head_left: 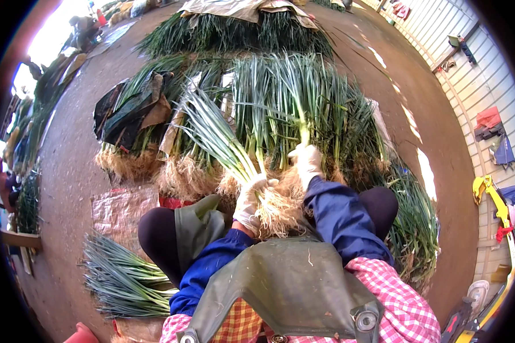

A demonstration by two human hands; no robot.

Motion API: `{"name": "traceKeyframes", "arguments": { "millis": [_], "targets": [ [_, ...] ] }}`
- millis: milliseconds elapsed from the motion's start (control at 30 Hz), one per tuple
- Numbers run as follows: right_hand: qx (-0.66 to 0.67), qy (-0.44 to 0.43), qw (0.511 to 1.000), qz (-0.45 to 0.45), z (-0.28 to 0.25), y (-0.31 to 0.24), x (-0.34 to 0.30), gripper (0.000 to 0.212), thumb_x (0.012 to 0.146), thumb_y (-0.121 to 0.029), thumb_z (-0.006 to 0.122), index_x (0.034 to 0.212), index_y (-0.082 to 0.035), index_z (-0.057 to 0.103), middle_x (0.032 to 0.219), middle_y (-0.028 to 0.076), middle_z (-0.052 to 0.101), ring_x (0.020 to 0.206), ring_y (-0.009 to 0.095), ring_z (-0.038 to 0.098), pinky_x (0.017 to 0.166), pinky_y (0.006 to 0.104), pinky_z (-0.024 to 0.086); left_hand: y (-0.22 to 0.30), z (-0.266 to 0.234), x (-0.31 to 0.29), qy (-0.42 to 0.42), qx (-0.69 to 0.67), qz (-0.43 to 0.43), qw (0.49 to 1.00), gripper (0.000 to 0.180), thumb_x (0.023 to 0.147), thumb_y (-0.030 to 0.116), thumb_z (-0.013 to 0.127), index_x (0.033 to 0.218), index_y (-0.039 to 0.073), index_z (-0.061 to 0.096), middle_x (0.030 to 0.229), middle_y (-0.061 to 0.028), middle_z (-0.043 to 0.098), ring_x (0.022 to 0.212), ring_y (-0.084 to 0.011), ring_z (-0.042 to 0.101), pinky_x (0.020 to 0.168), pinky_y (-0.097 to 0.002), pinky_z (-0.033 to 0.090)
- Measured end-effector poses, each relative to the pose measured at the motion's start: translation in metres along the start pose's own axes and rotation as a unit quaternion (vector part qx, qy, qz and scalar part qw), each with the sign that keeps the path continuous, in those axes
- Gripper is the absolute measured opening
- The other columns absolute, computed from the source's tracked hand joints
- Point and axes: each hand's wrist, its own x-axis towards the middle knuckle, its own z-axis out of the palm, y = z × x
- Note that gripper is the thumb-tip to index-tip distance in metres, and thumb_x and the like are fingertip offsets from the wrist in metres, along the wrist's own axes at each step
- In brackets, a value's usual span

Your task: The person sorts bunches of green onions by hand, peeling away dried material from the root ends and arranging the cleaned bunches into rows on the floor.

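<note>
A: What's carrying our stuff?
B: Brown floor (68, 171). We've got a wide row of green onions (349, 117) across the middle, roots toward us. Bare floor or sheeting under it, we can't tell.
A: Rest of our floor?
B: Far heap (234, 34) beyond the row, side pile (415, 228) at right, pinkish sheet (120, 208) flat at left. We see a leafy bundle (123, 280) just nearer us; its underside is hidden.

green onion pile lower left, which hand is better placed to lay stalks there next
Likely the left hand: it holds a bunch and is nearer that pile; the right hand is farther, grasping other stalks.
</note>
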Motion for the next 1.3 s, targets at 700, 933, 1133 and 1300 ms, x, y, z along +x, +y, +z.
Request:
{"name": "traceKeyframes", "arguments": {
  "millis": [700, 933, 1133, 1300],
  "targets": [
    [-0.165, -0.273, 0.915, -0.247, 0.015, 0.001, -0.052, 0.033, 0.083, -0.037, 0.063, 0.084, -0.004, 0.063, 0.077, 0.014, 0.062, 0.07, 0.025, 0.06, 0.063, 0.0372, 0.047, -0.014, -0.04, 0.04, 0.045, 0.181, 0.05, 0.981, 0.01, 0.069, -0.004, 0.06, 0.079, -0.003, 0.059, 0.061, -0.0097, 0.058, 0.057, -0.0234, 0.065, 0.05, -0.0305, 0.051],
    [0.021, -0.372, 0.926, -0.06, -0.03, -0.011, -0.084, 0.012, 0.09, -0.017, 0.061, 0.093, -0.005, 0.063, 0.076, -0.003, 0.059, 0.067, 0.005, 0.053, 0.061, 0.0199, 0.042, -0.015, -0.038, 0.033, 0.008, 0.146, 0.041, 0.988, 0.018, 0.077, 0.012, 0.063, 0.09, 0.0, 0.066, 0.077, -0.0027, 0.064, 0.065, -0.0125, 0.055, 0.058, -0.0219, 0.042],
    [-0.208, -0.425, 0.832, -0.291, -0.023, -0.017, -0.103, 0.029, 0.084, -0.023, 0.065, 0.101, 0.001, 0.063, 0.092, 0.012, 0.061, 0.083, 0.024, 0.058, 0.078, 0.0316, 0.046, -0.009, -0.013, 0.003, -0.022, 0.057, -0.021, 0.998, 0.017, 0.079, 0.012, 0.065, 0.092, 0.001, 0.065, 0.079, -0.0043, 0.065, 0.07, -0.0142, 0.06, 0.063, -0.0237, 0.047],
    [-0.12, -0.473, 0.854, -0.181, -0.016, -0.019, -0.112, 0.027, 0.085, -0.022, 0.065, 0.098, 0.001, 0.063, 0.088, 0.008, 0.065, 0.083, 0.019, 0.062, 0.076, 0.0287, 0.048, -0.007, -0.015, -0.001, -0.01, 0.135, 0.001, 0.991, 0.017, 0.08, 0.012, 0.065, 0.093, 0.001, 0.065, 0.08, -0.0047, 0.065, 0.071, -0.0147, 0.062, 0.064, -0.0248, 0.049]
  ]
}}
